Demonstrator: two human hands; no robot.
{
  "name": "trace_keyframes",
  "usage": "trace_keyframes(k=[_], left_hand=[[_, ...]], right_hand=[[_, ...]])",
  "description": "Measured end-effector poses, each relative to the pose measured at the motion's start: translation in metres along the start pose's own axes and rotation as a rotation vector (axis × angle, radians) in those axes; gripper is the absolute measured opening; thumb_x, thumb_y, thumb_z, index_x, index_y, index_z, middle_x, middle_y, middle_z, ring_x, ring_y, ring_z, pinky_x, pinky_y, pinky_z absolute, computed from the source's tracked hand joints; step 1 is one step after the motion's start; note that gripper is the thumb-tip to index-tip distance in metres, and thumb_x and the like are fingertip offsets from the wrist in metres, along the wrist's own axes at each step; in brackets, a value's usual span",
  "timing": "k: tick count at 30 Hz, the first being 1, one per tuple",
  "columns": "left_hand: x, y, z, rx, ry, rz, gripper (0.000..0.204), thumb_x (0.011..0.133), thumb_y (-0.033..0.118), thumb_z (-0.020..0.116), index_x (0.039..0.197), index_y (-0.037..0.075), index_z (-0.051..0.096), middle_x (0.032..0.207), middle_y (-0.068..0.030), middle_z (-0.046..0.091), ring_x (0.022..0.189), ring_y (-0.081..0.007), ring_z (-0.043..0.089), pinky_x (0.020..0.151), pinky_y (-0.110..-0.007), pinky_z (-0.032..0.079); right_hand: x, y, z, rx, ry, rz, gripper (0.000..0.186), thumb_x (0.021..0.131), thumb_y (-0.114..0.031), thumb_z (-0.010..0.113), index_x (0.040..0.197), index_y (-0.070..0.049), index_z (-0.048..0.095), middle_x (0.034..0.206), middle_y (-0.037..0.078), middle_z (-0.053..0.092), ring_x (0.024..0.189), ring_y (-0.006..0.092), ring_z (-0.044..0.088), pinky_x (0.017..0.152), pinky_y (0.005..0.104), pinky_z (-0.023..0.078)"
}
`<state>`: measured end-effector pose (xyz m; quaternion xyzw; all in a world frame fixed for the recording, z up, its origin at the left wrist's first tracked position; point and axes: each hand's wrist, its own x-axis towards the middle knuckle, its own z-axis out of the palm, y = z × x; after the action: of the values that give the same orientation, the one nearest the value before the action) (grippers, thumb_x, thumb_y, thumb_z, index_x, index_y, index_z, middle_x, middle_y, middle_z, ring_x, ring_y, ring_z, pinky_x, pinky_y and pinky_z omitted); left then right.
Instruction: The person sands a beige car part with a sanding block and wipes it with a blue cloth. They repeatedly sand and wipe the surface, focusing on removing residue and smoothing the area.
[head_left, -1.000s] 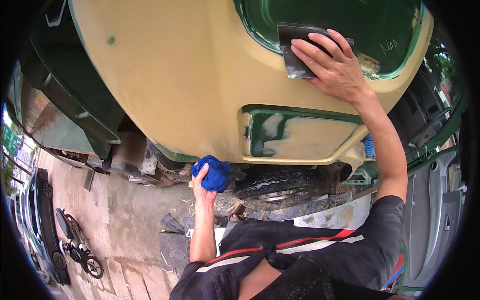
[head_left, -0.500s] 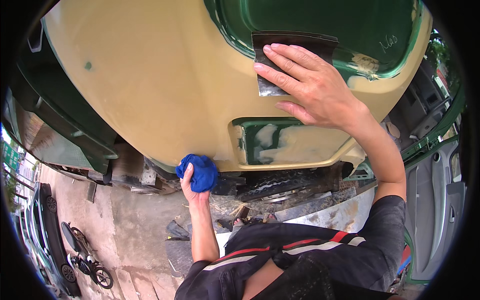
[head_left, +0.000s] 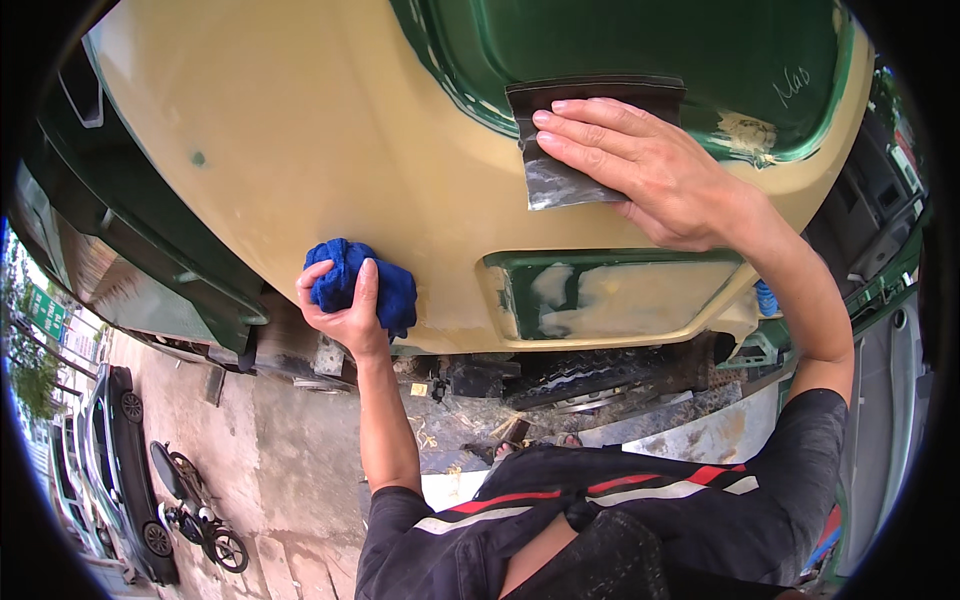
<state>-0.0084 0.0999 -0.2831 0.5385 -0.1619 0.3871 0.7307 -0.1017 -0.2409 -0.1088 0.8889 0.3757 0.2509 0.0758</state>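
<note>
My right hand (head_left: pixel 640 170) lies flat w/ fingers spread and pressed on a dark sheet of sandpaper (head_left: pixel 560 160), so the whole palm pushes it evenly against the beige vehicle panel (head_left: pixel 300 130); the sheet sits under my fingers, its top edge just on the border where the beige filler meets the green paint (head_left: pixel 650 40). My left hand (head_left: pixel 345 305) is closed around a blue cloth (head_left: pixel 355 280), thumb over it, held against the lower edge of the panel, well apart from the right hand and lower, I think ready for wiping dust. Below the right wrist is a recessed green pocket (head_left: pixel 600 300) w/ pale filler patches. Under my left arm I see concrete ground (head_left: pixel 270 450), and far to the left a parked car (head_left: pixel 110 470) and a motorbike (head_left: pixel 195 510).
</note>
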Motion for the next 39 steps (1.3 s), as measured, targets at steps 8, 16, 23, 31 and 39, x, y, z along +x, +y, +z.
trace_keyframes(k=[8, 16, 23, 31, 39], left_hand=[[-0.005, -0.009, 0.001, 0.062, 0.007, 0.036, 0.043, 0.074, 0.006, 0.091, 0.104, 0.008, 0.06, 0.106, -0.0038, 0.059, 0.1, -0.0176, 0.057, 0.098, -0.036, 0.042], [0.0, -0.015, -0.006, 0.127, -0.016, 0.158, 0.044, 0.072, 0.005, 0.091, 0.103, 0.008, 0.06, 0.104, -0.0033, 0.059, 0.097, -0.0177, 0.057, 0.096, -0.036, 0.043], [0.002, -0.02, -0.017, 0.252, -0.132, 0.311, 0.044, 0.071, 0.006, 0.091, 0.102, 0.007, 0.059, 0.101, -0.0047, 0.058, 0.095, -0.0189, 0.057, 0.094, -0.036, 0.043], [0.002, -0.04, -0.053, 0.327, -0.097, 0.246, 0.039, 0.076, 0.002, 0.088, 0.101, 0.007, 0.058, 0.1, -0.003, 0.056, 0.093, -0.0158, 0.055, 0.089, -0.033, 0.044], [-0.001, -0.047, -0.048, 0.273, -0.015, 0.15, 0.039, 0.074, 0.005, 0.09, 0.099, 0.005, 0.06, 0.101, -0.005, 0.06, 0.093, -0.0187, 0.057, 0.094, -0.037, 0.044]], right_hand=[[0.031, -0.022, 0.027, 0.302, 0.226, 0.066, 0.067, 0.091, -0.009, 0.063, 0.152, 0.004, 0.039, 0.155, 0.023, 0.045, 0.147, 0.0387, 0.038, 0.123, 0.0474, 0.031], [0.023, -0.027, 0.008, 0.138, 0.041, 0.067, 0.096, 0.076, -0.028, 0.077, 0.156, 0.002, 0.034, 0.161, 0.018, 0.037, 0.147, 0.0344, 0.037, 0.122, 0.0461, 0.033], [0.019, -0.017, -0.03, -0.186, -0.293, 0.038, 0.12, 0.053, -0.031, 0.093, 0.157, -0.01, 0.037, 0.166, 0.005, 0.033, 0.153, 0.0225, 0.032, 0.12, 0.037, 0.032], [0.008, 0.009, -0.04, -0.337, -0.403, -0.142, 0.134, 0.041, -0.037, 0.094, 0.16, -0.016, 0.034, 0.168, 0.007, 0.029, 0.154, 0.0205, 0.03, 0.127, 0.0362, 0.027], [0.006, 0.016, 0.011, -0.557, 0.01, -0.191, 0.125, 0.045, -0.045, 0.091, 0.152, -0.004, 0.042, 0.163, 0.01, 0.037, 0.141, 0.021, 0.042, 0.127, 0.0412, 0.025]])
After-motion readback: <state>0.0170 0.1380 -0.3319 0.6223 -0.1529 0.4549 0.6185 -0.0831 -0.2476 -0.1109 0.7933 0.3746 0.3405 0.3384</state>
